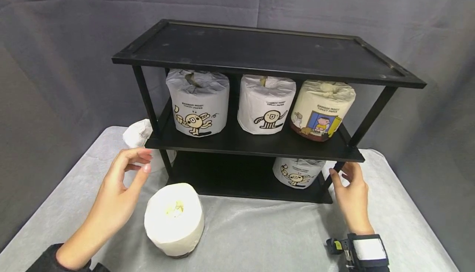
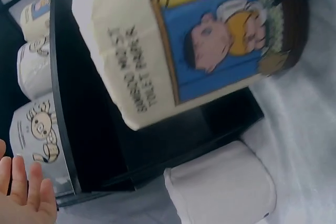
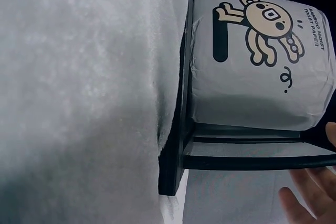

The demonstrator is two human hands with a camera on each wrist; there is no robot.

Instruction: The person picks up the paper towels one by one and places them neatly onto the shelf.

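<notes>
At the left end of a black two-tier rack [image 1: 256, 152], my left hand [image 1: 120, 193] is raised with spread, slightly bent fingers and nothing in it. Just right of it, a wrapped toilet paper roll [image 1: 174, 226] stands on the table; its printed side shows in the left wrist view. Another white roll [image 1: 137, 134] is behind the rack's left post, partly hidden. My right hand [image 1: 352, 193] holds the lower right post, thumb and fingers on opposite sides. Beside it, a roll with a cartoon figure [image 3: 262, 66] stands on the bottom shelf.
On the middle shelf stand three wrapped rolls: one at left [image 1: 198, 107], one in the centre [image 1: 263, 107] and a cream one [image 1: 323, 111] at right. The rack's top panel [image 1: 259, 51] overhangs them. A pale cloth [image 1: 259, 235] covers the table, and grey curtains [image 1: 230, 0] hang behind.
</notes>
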